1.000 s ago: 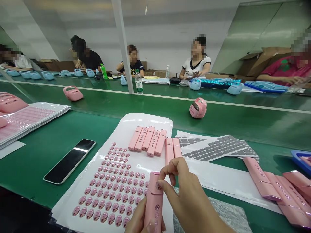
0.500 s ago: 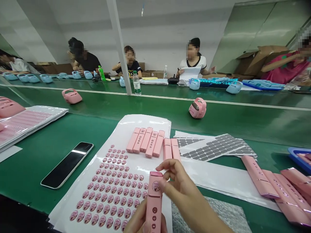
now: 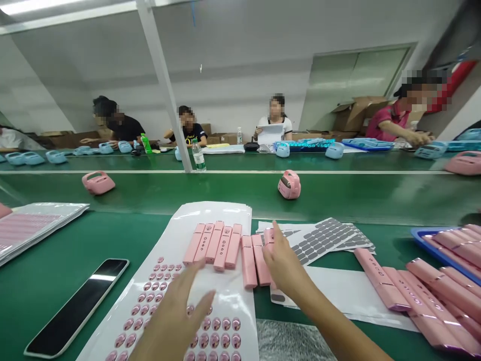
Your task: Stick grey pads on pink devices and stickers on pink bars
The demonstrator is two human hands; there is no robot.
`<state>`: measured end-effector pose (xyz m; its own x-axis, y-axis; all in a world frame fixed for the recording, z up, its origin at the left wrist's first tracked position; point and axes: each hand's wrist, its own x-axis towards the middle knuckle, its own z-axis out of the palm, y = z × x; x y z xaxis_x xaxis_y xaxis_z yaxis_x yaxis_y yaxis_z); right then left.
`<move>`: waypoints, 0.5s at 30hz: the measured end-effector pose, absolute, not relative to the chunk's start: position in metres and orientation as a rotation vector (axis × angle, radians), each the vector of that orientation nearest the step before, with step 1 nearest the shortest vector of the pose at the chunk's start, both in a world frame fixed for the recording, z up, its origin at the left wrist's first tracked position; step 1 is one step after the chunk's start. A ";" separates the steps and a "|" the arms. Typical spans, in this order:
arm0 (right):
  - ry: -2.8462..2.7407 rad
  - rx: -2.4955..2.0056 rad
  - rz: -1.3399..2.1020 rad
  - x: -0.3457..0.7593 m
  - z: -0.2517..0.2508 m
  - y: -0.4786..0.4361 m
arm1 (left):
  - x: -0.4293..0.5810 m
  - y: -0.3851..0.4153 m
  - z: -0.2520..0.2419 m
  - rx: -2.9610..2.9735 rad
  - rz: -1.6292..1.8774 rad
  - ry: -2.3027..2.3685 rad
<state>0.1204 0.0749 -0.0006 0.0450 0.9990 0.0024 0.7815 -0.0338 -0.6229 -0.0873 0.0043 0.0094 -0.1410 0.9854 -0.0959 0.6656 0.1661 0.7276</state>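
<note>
My right hand (image 3: 281,263) is closed around a pink microphone (image 3: 269,236) at the right edge of the white sheet. Two more pink microphones (image 3: 248,263) lie just left of it, side by side. Fingers apart and holding nothing, my left hand (image 3: 175,311) hovers over the sheet of round pink stickers (image 3: 215,341) and hides part of the rows. Farther up that sheet, several slim pink microphones (image 3: 213,245) lie in a slanted row, some with a round sticker and buttons facing up.
A phone (image 3: 77,308) lies at left, near a stack of printed sheets (image 3: 41,225). To the right are grey-label sheets (image 3: 323,240), more pink microphones (image 3: 432,306) and a blue tray (image 3: 424,239). Pink speakers (image 3: 289,184) stand on the green belt; co-workers sit beyond.
The microphone that was upright in my left hand is gone from it; my right hand now grips one beside the pair on the right. My left hand has opened. The view has tilted up.
</note>
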 end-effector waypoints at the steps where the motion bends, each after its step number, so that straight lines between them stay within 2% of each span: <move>1: -1.820 -1.886 0.584 0.120 -0.004 0.083 | -0.091 0.023 0.007 1.699 0.675 1.974; 4: -1.892 -1.926 0.504 0.108 -0.016 0.093 | -0.089 0.078 -0.009 1.887 0.536 2.100; 9: -1.990 -2.007 0.385 0.086 -0.021 0.091 | -0.068 0.123 -0.032 1.924 0.585 2.109; 15: -2.049 -2.076 0.391 0.098 -0.022 0.106 | -0.067 0.125 -0.056 1.895 1.068 1.643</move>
<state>0.0976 0.1057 -0.0216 0.0052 0.9988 -0.0483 0.9463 -0.0205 -0.3225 -0.0671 0.1248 -0.0558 0.0106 0.9604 0.2785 0.6440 -0.2196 0.7329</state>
